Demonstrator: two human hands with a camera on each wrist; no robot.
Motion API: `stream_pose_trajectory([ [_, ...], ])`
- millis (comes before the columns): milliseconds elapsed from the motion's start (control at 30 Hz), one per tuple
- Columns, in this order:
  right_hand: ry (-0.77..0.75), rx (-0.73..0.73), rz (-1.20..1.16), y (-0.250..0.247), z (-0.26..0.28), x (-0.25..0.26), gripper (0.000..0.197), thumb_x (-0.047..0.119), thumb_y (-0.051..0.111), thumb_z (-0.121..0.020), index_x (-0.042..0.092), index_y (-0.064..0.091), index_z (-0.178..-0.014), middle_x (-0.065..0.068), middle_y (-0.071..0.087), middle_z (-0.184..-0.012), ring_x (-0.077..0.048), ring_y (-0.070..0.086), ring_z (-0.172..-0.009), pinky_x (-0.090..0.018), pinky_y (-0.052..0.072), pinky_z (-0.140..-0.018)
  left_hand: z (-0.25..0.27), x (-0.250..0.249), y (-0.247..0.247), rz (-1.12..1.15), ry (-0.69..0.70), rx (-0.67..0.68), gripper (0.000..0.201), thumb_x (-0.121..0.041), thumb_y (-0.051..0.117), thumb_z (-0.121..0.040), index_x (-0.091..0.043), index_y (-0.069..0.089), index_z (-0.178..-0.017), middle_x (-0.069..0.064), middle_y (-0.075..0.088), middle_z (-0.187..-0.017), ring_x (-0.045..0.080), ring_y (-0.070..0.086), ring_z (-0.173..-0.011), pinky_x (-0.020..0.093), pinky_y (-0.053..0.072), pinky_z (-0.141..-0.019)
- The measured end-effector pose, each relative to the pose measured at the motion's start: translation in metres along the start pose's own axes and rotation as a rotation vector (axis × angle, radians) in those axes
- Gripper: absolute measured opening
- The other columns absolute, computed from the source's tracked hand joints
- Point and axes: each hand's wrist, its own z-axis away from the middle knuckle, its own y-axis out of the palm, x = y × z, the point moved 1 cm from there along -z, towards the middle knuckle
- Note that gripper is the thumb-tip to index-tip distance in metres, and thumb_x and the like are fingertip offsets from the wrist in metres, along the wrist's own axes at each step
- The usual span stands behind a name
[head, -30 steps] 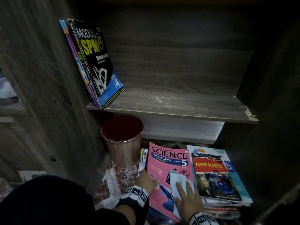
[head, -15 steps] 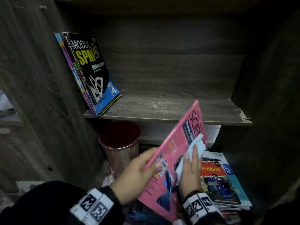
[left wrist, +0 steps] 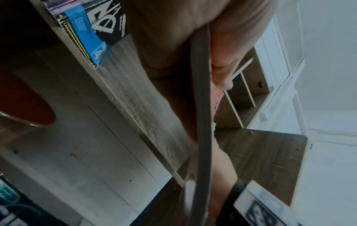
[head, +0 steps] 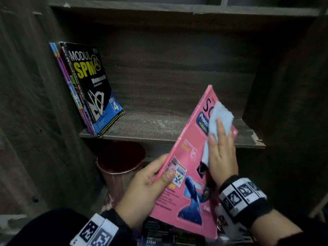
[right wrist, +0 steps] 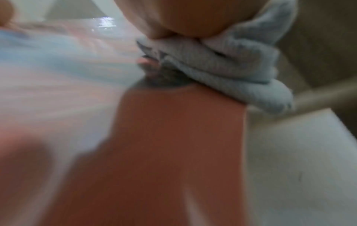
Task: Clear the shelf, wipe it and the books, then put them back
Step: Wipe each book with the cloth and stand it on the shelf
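My left hand (head: 150, 181) grips the left edge of a pink Science book (head: 188, 167), thumb on the cover, and holds it tilted up in front of the wooden shelf (head: 159, 125). My right hand (head: 221, 150) lies flat on the cover and presses a light blue cloth (head: 215, 125) against it. In the left wrist view the book (left wrist: 201, 107) appears edge-on between my fingers. The cloth (right wrist: 231, 68) is bunched under my palm in the blurred right wrist view. Several books, a black Modul SPM book (head: 92, 89) in front, lean at the shelf's left end.
A reddish metal bin (head: 120, 164) stands below the shelf on the left. More books (head: 168, 235) lie stacked under the pink one. The shelf board runs bare from the leaning books to its chipped right corner (head: 255, 139). Dark side panels close in both sides.
The pink book has been lifted off the floor pile and tilted upright. My right hand with the cloth has slid up the cover toward the title.
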Motion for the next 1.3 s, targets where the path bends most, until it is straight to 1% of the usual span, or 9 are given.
stream_pose_trajectory([
  [100, -0.133, 0.031, 0.147, 0.026, 0.031, -0.003, 0.071, 0.021, 0.059, -0.094, 0.033, 0.017, -0.150, -0.006, 0.011, -0.161, -0.036, 0.013, -0.146, -0.054, 0.024, -0.114, -0.008, -0.003, -0.002, 0.044, 0.080, -0.109, 0.037, -0.020, 0.058, -0.084, -0.035, 0.066, -0.118, 0.011, 0.070, -0.113, 0.022, 0.068, -0.093, 0.036, 0.057, -0.082],
  [200, -0.401, 0.188, 0.031, 0.050, 0.064, 0.024, 0.053, 0.050, 0.026, -0.100, 0.059, -0.004, -0.143, 0.024, -0.010, -0.156, -0.004, -0.014, -0.145, -0.022, -0.005, -0.118, -0.012, -0.003, -0.007, 0.020, 0.111, -0.162, 0.035, -0.018, 0.061, -0.089, -0.030, 0.064, -0.121, 0.007, 0.069, -0.118, 0.022, 0.066, -0.105, 0.037, 0.053, -0.092],
  [367, -0.256, 0.083, -0.043, 0.040, 0.024, 0.010, 0.046, 0.068, 0.010, -0.091, 0.070, -0.007, -0.134, 0.008, 0.000, -0.161, -0.006, -0.003, -0.146, -0.035, 0.007, -0.118, -0.010, 0.014, -0.006, -0.041, 0.019, -0.057, 0.051, -0.029, 0.071, -0.077, -0.032, 0.060, -0.127, 0.005, 0.066, -0.123, 0.024, 0.063, -0.110, 0.041, 0.051, -0.096],
  [600, 0.000, -0.088, -0.018, 0.024, 0.001, 0.007, 0.047, 0.044, 0.013, -0.102, 0.039, 0.017, -0.149, -0.009, 0.008, -0.160, -0.030, 0.011, -0.147, -0.051, 0.018, -0.117, -0.009, 0.019, 0.002, -0.044, -0.047, 0.028, 0.051, -0.029, 0.070, -0.075, -0.041, 0.060, -0.124, 0.003, 0.069, -0.119, 0.027, 0.065, -0.109, 0.045, 0.051, -0.095],
  [733, -0.182, 0.114, -0.052, 0.033, 0.031, 0.023, 0.048, 0.066, 0.008, -0.089, 0.070, -0.013, -0.132, 0.017, -0.007, -0.157, -0.001, -0.010, -0.144, -0.029, 0.000, -0.114, -0.010, 0.023, 0.002, -0.066, -0.030, -0.003, 0.054, -0.032, 0.069, -0.077, -0.037, 0.057, -0.129, 0.000, 0.064, -0.128, 0.024, 0.058, -0.121, 0.052, 0.039, -0.107],
  [867, 0.017, 0.003, -0.214, 0.015, 0.001, 0.008, 0.041, 0.061, 0.021, -0.096, 0.070, 0.004, -0.133, 0.015, -0.003, -0.159, 0.014, -0.008, -0.137, -0.035, 0.009, -0.115, -0.008, 0.018, 0.003, -0.016, -0.038, 0.010, 0.050, -0.027, 0.068, -0.079, -0.031, 0.060, -0.128, 0.007, 0.067, -0.122, 0.030, 0.062, -0.113, 0.051, 0.046, -0.100],
  [1000, 0.328, -0.071, -0.294, 0.021, -0.005, -0.016, 0.051, 0.042, 0.030, -0.101, 0.041, 0.015, -0.149, -0.006, 0.013, -0.158, -0.025, 0.023, -0.143, -0.036, 0.024, -0.109, -0.009, 0.014, 0.003, 0.001, 0.017, -0.029, 0.051, -0.032, 0.069, -0.075, -0.034, 0.061, -0.126, 0.006, 0.067, -0.122, 0.025, 0.064, -0.110, 0.043, 0.051, -0.096],
  [1167, 0.006, 0.211, -0.245, 0.060, 0.076, 0.022, 0.050, 0.055, 0.024, -0.091, 0.067, 0.002, -0.135, 0.030, -0.004, -0.151, 0.005, -0.006, -0.142, -0.023, 0.002, -0.117, -0.013, 0.014, -0.001, -0.018, 0.113, -0.196, 0.042, -0.024, 0.062, -0.082, -0.039, 0.063, -0.121, -0.003, 0.069, -0.119, 0.014, 0.064, -0.110, 0.024, 0.052, -0.088],
  [1300, -0.294, 0.174, -0.011, 0.047, 0.070, 0.030, 0.049, 0.072, 0.002, -0.089, 0.067, -0.013, -0.135, 0.010, -0.002, -0.158, 0.002, -0.010, -0.143, -0.019, -0.001, -0.115, -0.011, 0.012, 0.004, -0.071, 0.098, -0.177, 0.036, -0.023, 0.064, -0.087, -0.028, 0.059, -0.122, -0.013, 0.066, -0.122, -0.001, 0.059, -0.113, 0.011, 0.045, -0.089],
])
